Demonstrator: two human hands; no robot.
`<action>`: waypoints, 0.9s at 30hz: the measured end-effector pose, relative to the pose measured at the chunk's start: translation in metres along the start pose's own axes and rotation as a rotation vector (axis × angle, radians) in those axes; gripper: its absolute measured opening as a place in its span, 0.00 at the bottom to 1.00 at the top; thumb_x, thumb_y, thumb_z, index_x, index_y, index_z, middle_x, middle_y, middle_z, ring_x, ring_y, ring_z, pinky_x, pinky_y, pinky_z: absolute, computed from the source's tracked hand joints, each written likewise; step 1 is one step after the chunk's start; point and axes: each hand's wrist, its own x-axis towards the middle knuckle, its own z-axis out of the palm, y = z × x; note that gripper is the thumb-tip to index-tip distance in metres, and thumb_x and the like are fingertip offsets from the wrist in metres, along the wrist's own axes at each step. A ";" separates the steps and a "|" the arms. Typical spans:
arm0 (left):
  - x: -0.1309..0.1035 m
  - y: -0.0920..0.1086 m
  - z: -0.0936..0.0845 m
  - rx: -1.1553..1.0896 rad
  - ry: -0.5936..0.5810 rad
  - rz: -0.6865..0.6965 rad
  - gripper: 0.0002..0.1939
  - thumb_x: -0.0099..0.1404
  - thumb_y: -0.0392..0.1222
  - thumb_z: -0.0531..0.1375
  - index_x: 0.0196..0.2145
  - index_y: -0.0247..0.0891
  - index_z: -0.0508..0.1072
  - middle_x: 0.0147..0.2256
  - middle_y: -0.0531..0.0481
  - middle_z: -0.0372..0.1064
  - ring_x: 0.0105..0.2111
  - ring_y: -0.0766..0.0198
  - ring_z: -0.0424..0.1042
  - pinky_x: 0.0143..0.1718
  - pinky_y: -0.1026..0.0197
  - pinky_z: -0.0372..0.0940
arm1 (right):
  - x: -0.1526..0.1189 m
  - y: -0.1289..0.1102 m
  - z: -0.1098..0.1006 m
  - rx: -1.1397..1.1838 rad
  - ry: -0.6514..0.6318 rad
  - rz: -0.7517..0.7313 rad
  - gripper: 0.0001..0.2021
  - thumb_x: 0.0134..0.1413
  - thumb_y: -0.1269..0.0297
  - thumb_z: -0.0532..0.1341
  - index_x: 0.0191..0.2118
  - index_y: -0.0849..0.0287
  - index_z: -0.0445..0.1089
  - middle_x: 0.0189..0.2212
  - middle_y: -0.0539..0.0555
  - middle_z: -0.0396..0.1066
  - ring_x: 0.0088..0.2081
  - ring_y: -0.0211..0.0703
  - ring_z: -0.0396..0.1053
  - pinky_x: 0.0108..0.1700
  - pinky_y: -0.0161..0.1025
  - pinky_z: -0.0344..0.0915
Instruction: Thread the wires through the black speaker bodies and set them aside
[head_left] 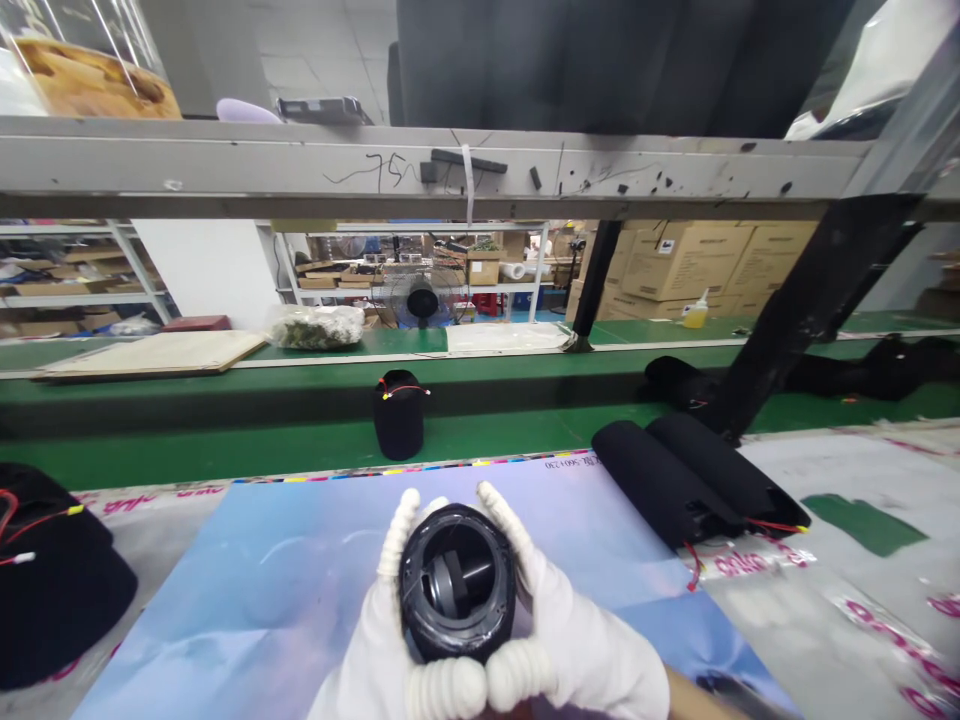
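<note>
Both hands wear white gloves with ribbed finger covers. Between them is a black, hollow cylinder (459,635), its round open end facing up at me. Inside its rim some dark and grey parts show, too dim to name. My left hand (382,630) wraps round the left side, thumb across the near edge. My right hand (562,620) wraps round the right side, its thumb beside the other one. Blue paper sheeting (285,570) lies on the bench under the hands.
A black cylinder with wires (400,420) stands upright ahead. Two black cylinders (667,485) lie at the right, near a slanted black post (817,290). Another black piece with wires (60,590) is at the left. A grey shelf beam (300,165) crosses overhead.
</note>
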 end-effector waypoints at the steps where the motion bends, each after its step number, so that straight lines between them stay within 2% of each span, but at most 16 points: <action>1: 0.001 0.004 -0.001 0.119 0.007 -0.021 0.66 0.37 0.55 0.76 0.67 0.46 0.44 0.57 0.41 0.69 0.56 0.45 0.69 0.56 0.48 0.66 | 0.001 -0.006 -0.005 -0.099 0.021 0.024 0.68 0.29 0.51 0.78 0.71 0.54 0.32 0.69 0.63 0.46 0.68 0.60 0.46 0.69 0.59 0.39; 3: 0.004 0.009 -0.008 0.381 0.006 -0.003 0.60 0.40 0.53 0.76 0.65 0.46 0.51 0.57 0.43 0.69 0.56 0.46 0.69 0.57 0.48 0.66 | 0.004 -0.021 -0.012 -0.303 0.039 0.000 0.64 0.27 0.52 0.78 0.70 0.54 0.42 0.69 0.63 0.45 0.68 0.63 0.44 0.68 0.60 0.40; 4: 0.006 0.010 -0.013 0.506 -0.022 0.065 0.55 0.41 0.52 0.75 0.63 0.47 0.55 0.58 0.45 0.68 0.56 0.45 0.69 0.57 0.47 0.66 | 0.007 -0.030 -0.015 -0.376 0.010 -0.061 0.61 0.27 0.53 0.78 0.68 0.53 0.47 0.67 0.62 0.49 0.67 0.62 0.50 0.67 0.58 0.46; 6: 0.011 0.009 -0.026 0.715 -0.112 0.293 0.49 0.44 0.49 0.75 0.61 0.50 0.59 0.60 0.46 0.64 0.59 0.44 0.66 0.59 0.45 0.64 | 0.012 -0.047 -0.017 -0.429 -0.111 -0.227 0.48 0.33 0.54 0.77 0.63 0.50 0.58 0.58 0.57 0.64 0.57 0.55 0.65 0.61 0.49 0.61; 8: 0.015 0.010 -0.036 0.878 -0.172 0.487 0.50 0.45 0.46 0.75 0.62 0.53 0.58 0.62 0.47 0.60 0.60 0.44 0.64 0.59 0.46 0.64 | 0.017 -0.060 -0.016 -0.475 -0.227 -0.338 0.34 0.41 0.55 0.74 0.56 0.49 0.67 0.47 0.51 0.72 0.46 0.47 0.72 0.53 0.41 0.68; 9: 0.016 0.010 -0.038 0.923 -0.192 0.531 0.51 0.45 0.45 0.75 0.62 0.54 0.58 0.62 0.47 0.60 0.59 0.45 0.64 0.58 0.48 0.65 | 0.019 -0.063 -0.015 -0.515 -0.250 -0.355 0.30 0.43 0.54 0.73 0.54 0.49 0.69 0.43 0.50 0.74 0.43 0.46 0.73 0.50 0.39 0.68; 10: 0.016 0.011 -0.040 0.921 -0.213 0.543 0.51 0.46 0.45 0.75 0.63 0.55 0.57 0.62 0.48 0.61 0.59 0.47 0.66 0.58 0.50 0.66 | 0.021 -0.066 -0.016 -0.557 -0.240 -0.363 0.30 0.43 0.53 0.72 0.54 0.50 0.69 0.42 0.50 0.74 0.42 0.45 0.73 0.49 0.39 0.69; 13: 0.014 0.011 -0.036 0.664 -0.277 0.480 0.50 0.55 0.51 0.70 0.67 0.59 0.45 0.61 0.51 0.64 0.57 0.53 0.68 0.58 0.53 0.65 | 0.022 -0.064 -0.021 -0.633 -0.190 -0.374 0.46 0.35 0.50 0.75 0.62 0.50 0.59 0.47 0.53 0.72 0.44 0.49 0.72 0.50 0.43 0.69; 15: 0.011 0.008 -0.033 0.535 -0.264 0.435 0.50 0.59 0.56 0.66 0.67 0.60 0.38 0.61 0.52 0.64 0.58 0.56 0.67 0.58 0.53 0.64 | 0.019 -0.061 -0.027 -0.634 -0.232 -0.362 0.49 0.34 0.50 0.76 0.64 0.48 0.57 0.53 0.54 0.69 0.50 0.52 0.70 0.54 0.45 0.67; 16: 0.010 0.007 -0.032 0.555 -0.233 0.429 0.49 0.59 0.57 0.65 0.67 0.60 0.38 0.61 0.52 0.64 0.59 0.56 0.66 0.59 0.53 0.63 | 0.017 -0.059 -0.029 -0.610 -0.254 -0.340 0.46 0.37 0.50 0.75 0.64 0.48 0.58 0.56 0.54 0.67 0.54 0.53 0.68 0.57 0.46 0.65; 18: 0.006 0.004 -0.032 0.698 -0.179 0.438 0.45 0.58 0.60 0.64 0.67 0.58 0.46 0.61 0.53 0.64 0.59 0.54 0.66 0.61 0.50 0.61 | 0.012 -0.054 -0.030 -0.520 -0.225 -0.280 0.32 0.53 0.49 0.66 0.63 0.47 0.60 0.61 0.52 0.63 0.61 0.52 0.62 0.62 0.47 0.60; 20: 0.003 0.005 -0.034 0.821 -0.138 0.408 0.42 0.58 0.64 0.61 0.66 0.57 0.52 0.62 0.53 0.62 0.61 0.52 0.64 0.62 0.49 0.58 | 0.008 -0.045 -0.023 -0.420 -0.118 -0.241 0.23 0.66 0.51 0.51 0.64 0.49 0.59 0.63 0.53 0.60 0.64 0.47 0.58 0.65 0.47 0.56; 21: 0.002 0.006 -0.034 0.850 -0.113 0.382 0.38 0.61 0.65 0.58 0.65 0.57 0.54 0.63 0.55 0.62 0.62 0.53 0.62 0.64 0.50 0.56 | 0.007 -0.039 -0.017 -0.365 -0.038 -0.229 0.21 0.70 0.53 0.45 0.62 0.49 0.60 0.62 0.53 0.62 0.63 0.44 0.60 0.65 0.46 0.56; 22: 0.000 0.009 -0.034 0.863 -0.083 0.355 0.33 0.64 0.63 0.55 0.64 0.58 0.55 0.63 0.57 0.61 0.63 0.56 0.61 0.65 0.52 0.54 | 0.008 -0.034 -0.010 -0.318 0.045 -0.234 0.21 0.70 0.54 0.43 0.60 0.49 0.63 0.60 0.53 0.65 0.61 0.42 0.62 0.65 0.46 0.57; 25: -0.002 0.016 -0.032 0.829 0.005 0.288 0.22 0.73 0.53 0.47 0.62 0.59 0.61 0.63 0.63 0.60 0.64 0.65 0.57 0.67 0.59 0.49 | 0.011 -0.022 0.005 -0.181 0.229 -0.261 0.18 0.69 0.51 0.47 0.51 0.50 0.70 0.52 0.53 0.71 0.56 0.42 0.68 0.63 0.44 0.60; 27: -0.003 0.019 -0.032 0.770 0.011 0.205 0.21 0.72 0.53 0.48 0.61 0.58 0.62 0.63 0.62 0.61 0.64 0.65 0.57 0.67 0.59 0.48 | 0.011 -0.023 0.006 -0.109 0.184 -0.222 0.18 0.67 0.50 0.50 0.51 0.50 0.71 0.54 0.53 0.71 0.57 0.44 0.67 0.64 0.45 0.59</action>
